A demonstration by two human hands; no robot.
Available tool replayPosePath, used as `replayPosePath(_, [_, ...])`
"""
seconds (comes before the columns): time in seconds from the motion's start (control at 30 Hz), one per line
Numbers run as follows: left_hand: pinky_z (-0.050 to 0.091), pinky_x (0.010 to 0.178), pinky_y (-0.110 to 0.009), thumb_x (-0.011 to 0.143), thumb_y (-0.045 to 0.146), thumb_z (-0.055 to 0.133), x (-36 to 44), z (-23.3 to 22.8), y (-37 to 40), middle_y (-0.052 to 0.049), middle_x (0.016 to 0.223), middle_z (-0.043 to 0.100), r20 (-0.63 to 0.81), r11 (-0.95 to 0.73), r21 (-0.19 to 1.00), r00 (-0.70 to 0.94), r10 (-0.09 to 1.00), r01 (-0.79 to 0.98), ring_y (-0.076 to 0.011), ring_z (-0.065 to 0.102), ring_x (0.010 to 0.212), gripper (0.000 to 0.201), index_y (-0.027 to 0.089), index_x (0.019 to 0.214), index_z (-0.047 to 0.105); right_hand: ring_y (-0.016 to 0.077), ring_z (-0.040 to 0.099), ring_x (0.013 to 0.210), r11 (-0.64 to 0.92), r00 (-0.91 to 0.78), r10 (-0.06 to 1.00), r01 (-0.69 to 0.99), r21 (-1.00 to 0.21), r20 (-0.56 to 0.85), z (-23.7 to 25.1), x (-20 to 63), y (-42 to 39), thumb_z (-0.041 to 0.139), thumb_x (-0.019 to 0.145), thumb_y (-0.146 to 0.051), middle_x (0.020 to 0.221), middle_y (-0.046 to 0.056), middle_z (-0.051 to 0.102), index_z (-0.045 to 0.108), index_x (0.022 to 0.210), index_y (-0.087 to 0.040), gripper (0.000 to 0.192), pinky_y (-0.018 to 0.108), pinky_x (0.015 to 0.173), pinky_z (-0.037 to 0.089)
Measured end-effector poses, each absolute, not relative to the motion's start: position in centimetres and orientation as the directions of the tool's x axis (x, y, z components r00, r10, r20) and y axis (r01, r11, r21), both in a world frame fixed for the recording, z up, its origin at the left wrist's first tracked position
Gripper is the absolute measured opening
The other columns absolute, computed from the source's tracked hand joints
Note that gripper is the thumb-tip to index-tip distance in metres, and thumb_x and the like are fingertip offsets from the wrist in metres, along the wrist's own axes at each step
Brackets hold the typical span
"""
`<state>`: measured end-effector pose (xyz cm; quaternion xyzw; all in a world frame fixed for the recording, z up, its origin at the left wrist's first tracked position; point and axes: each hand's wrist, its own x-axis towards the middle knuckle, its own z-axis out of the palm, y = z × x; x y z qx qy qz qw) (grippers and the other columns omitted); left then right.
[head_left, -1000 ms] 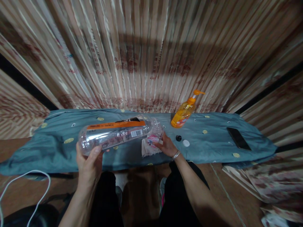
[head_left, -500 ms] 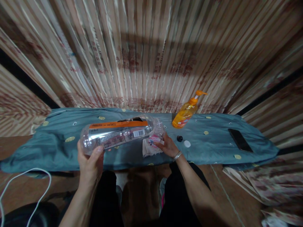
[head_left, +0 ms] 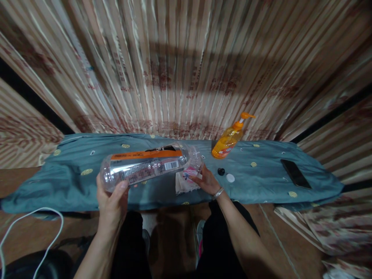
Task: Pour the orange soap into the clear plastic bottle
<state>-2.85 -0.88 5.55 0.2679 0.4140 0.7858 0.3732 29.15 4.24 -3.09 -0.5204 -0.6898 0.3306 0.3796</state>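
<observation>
From the far left I see one white cable (head_left: 31, 217) looping over the floor below the near edge of the counter (head_left: 72, 186), which is draped in a blue-grey cloth with small yellow patches. The cloth's left end hangs loose, and the left stretch of the counter is bare, so there is room there.

My left hand (head_left: 112, 199) is closed around the base of one large clear plastic bottle (head_left: 145, 166), thumb up on the near side. The bottle lies almost level above the counter, its base at the left and its neck pointing right. It carries an orange strip along the top and a white label with a barcode; the print is too small for me to read.

My right hand (head_left: 205, 180) sits at the bottle's neck end, fingers curled around a pink and white wrapper (head_left: 190, 171) by the mouth, with a silver bracelet at the wrist. Just beneath lies one pale crumpled cloth (head_left: 183, 184) near the counter's front edge.

Right of that hand are two small caps, one black cap (head_left: 221, 171) and one white cap (head_left: 230, 178), close together but apart. Behind them stands one orange pump bottle (head_left: 229, 137), tilted in the view, its label unreadable. Further right, well apart, one dark phone (head_left: 295, 173) lies flat near the counter's right end, with open cloth between. Striped curtain closes off the back.
</observation>
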Motion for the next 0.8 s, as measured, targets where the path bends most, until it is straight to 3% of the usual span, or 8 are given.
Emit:
replayPosePath(0.27, [0.064,0.083,-0.024,0.035,0.043,0.12,-3.0,5.4,-1.1,0.002,0.1,0.081,0.094,-0.367,0.857,-0.59,0.802,-0.363,-0.0128,0.07,0.083,0.074,0.027,0.096,0.083,0.0365,0.085,0.126,0.23,-0.161,0.972,0.469,-0.853,0.173,-3.1,29.1,4.2,0.09,0.093,-0.038,0.141,0.014,0.086,0.064,0.156,-0.026,0.07,0.057,0.116,0.066])
replayPosePath(0.37, [0.063,0.083,-0.024,0.038,0.045,0.119,-3.1,5.0,-1.1,0.003,0.096,0.079,0.12,-0.378,0.862,-0.587,0.801,-0.339,-0.0134,0.069,0.081,0.07,0.026,0.096,0.083,0.0355,0.086,0.12,0.228,-0.158,0.972,0.46,-0.858,0.174,-3.1,29.1,4.2,0.09,0.093,-0.039,0.136,0.013,0.087,0.066,0.153,-0.026,0.066,0.056,0.111,0.068])
replayPosePath(0.53, [0.062,0.082,-0.026,0.045,0.046,0.117,-3.3,4.4,-1.0,0.0,0.107,0.08,0.158,-0.389,0.869,-0.574,0.803,-0.306,-0.0139,0.066,0.083,0.067,0.026,0.1,0.084,0.0348,0.086,0.118,0.228,-0.153,0.972,0.452,-0.862,0.177,-2.9,29.1,4.2,0.091,0.093,-0.039,0.134,0.012,0.088,0.068,0.15,-0.027,0.063,0.056,0.111,0.068])
replayPosePath(0.8, [0.062,0.082,-0.025,0.04,0.046,0.119,-3.2,4.9,-1.1,0.0,0.105,0.081,0.126,-0.378,0.862,-0.581,0.804,-0.337,-0.0145,0.069,0.084,0.074,0.027,0.103,0.085,0.0343,0.086,0.118,0.215,-0.155,0.975,0.466,-0.858,0.16,-2.8,29.1,4.1,0.091,0.093,-0.038,0.133,0.011,0.088,0.066,0.15,-0.026,0.063,0.055,0.111,0.068])
